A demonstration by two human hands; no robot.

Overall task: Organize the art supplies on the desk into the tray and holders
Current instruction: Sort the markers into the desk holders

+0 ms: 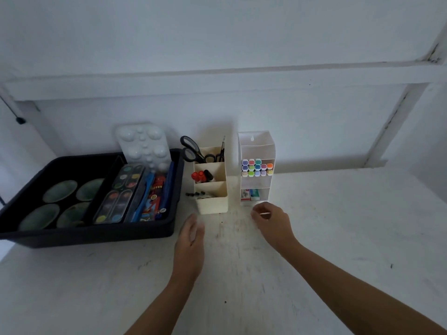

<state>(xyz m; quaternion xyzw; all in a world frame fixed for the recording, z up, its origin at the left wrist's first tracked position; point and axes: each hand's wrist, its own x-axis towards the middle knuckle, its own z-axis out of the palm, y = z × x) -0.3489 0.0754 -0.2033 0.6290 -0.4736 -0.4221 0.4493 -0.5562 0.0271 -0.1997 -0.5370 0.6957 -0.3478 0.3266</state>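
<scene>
A black tray (135,234) at the left holds green round dishes (60,191), two watercolour sets (121,193), blue brushes (147,189) and a white mixing palette (142,143) leaning at its back. A cream three-part holder (212,204) carries scissors (191,148), red and black markers (202,176) and dark-tipped pens (198,195). To its right, a clear holder (257,146) stores coloured markers (257,168) and small boxes (250,194). My left hand (191,240) hovers with straight fingers before the cream holder. My right hand (272,224) is curled before the clear holder. A pale streak shows at its fingertips.
The white desk (338,238) runs wide to the right and toward me. A white wall and a shelf beam (217,81) stand behind the holders. A dark cord end (20,120) hangs at the far left.
</scene>
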